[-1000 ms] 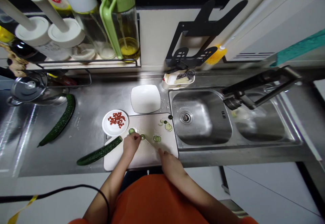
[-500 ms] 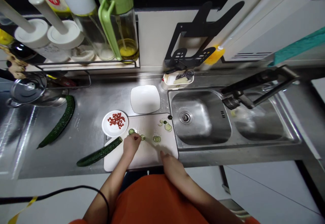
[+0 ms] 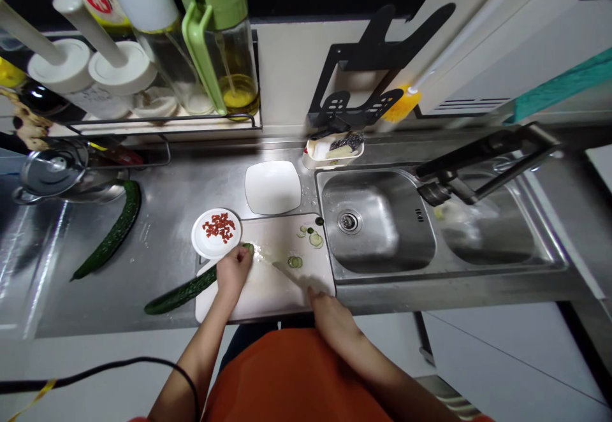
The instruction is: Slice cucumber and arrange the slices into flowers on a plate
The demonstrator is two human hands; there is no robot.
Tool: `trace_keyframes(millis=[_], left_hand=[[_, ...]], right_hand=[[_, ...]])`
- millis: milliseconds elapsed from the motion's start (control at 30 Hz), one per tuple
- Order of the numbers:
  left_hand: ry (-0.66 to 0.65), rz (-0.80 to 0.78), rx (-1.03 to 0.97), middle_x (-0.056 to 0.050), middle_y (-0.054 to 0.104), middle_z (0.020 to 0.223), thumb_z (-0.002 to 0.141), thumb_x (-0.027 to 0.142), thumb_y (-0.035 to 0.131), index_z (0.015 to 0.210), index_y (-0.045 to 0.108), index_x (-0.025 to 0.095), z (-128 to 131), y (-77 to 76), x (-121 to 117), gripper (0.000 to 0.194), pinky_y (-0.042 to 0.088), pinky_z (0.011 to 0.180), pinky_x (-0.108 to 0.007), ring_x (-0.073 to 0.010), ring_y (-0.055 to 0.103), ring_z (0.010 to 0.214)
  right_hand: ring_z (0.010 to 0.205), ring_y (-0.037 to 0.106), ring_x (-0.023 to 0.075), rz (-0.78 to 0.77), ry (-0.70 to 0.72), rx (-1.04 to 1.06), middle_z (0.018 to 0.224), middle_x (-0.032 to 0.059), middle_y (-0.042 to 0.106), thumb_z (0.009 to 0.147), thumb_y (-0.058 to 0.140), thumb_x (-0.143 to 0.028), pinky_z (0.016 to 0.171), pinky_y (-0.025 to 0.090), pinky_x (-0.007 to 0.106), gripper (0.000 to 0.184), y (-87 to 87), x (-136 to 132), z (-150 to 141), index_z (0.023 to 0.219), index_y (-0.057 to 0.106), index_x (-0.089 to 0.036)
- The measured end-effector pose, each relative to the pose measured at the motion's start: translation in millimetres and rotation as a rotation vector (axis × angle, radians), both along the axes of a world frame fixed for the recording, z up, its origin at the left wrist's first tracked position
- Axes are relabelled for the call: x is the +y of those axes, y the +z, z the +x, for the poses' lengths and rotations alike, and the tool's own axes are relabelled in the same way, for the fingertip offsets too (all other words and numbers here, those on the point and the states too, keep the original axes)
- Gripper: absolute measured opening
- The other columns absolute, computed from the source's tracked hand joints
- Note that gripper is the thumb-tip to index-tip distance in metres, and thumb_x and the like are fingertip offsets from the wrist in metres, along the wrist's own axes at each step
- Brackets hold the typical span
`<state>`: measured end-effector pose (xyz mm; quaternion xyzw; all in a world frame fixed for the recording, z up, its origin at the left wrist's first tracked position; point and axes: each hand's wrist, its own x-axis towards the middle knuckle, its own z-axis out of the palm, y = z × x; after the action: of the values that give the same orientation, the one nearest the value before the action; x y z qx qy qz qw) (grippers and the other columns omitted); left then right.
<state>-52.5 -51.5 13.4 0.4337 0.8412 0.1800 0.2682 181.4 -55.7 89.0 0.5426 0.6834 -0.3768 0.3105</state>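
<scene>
A white cutting board (image 3: 277,291) lies on the steel counter beside the sink. A long dark cucumber (image 3: 179,293) lies across the board's left edge, and my left hand (image 3: 233,270) is closed over its cut end. My right hand (image 3: 329,312) grips the handle of a knife (image 3: 289,274), whose blade lies on the board pointing up and left toward my left hand. Several thin cucumber slices (image 3: 310,238) are scattered on the board's right part.
A small round plate of red bits (image 3: 217,231) touches the board's upper left corner. A square white dish (image 3: 273,186) sits behind the board. A second cucumber (image 3: 109,237) lies at left near a steel pot lid (image 3: 50,173). The sink (image 3: 377,224) is at right.
My left hand has slid left along the board from a loose slice onto the cucumber's cut end. My right hand and the knife have drawn slightly back toward me.
</scene>
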Motion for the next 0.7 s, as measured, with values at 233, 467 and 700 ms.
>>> trace_keyframes(millis=[233,467,700], left_hand=[[-0.029,-0.137,0.215,-0.002,0.071,0.078,0.082,0.040,0.053,0.092,0.068,0.026,-2.8,4.2,3.9,0.022,0.033,0.059,-0.024,-0.0166,0.060,0.066],[-0.118,-0.131,0.368,-0.006,0.068,0.083,0.085,0.038,0.050,0.098,0.065,0.024,-1.0,2.4,2.4,0.024,0.030,0.056,-0.026,-0.0180,0.058,0.064],[-0.386,0.114,0.011,-0.004,0.063,0.083,0.083,0.028,0.055,0.091,0.064,0.020,17.5,3.2,19.9,0.015,0.042,0.071,-0.025,-0.0151,0.058,0.077]], right_hand=[[0.093,0.066,0.0258,-0.004,0.011,-0.005,0.102,0.0131,0.068,0.084,0.025,0.001,0.070,0.049,0.033,0.050,-3.1,-0.2,1.5,0.123,0.052,-0.015],[0.092,0.066,0.0242,-0.002,-0.002,0.001,0.102,0.0128,0.068,0.085,0.026,0.000,0.069,0.049,0.031,0.048,-4.7,-1.2,2.3,0.122,0.053,-0.016],[0.091,0.067,0.0232,0.036,0.035,-0.012,0.100,0.0131,0.067,0.086,0.026,-0.001,0.069,0.049,0.029,0.046,0.6,-1.6,1.3,0.121,0.053,-0.016]])
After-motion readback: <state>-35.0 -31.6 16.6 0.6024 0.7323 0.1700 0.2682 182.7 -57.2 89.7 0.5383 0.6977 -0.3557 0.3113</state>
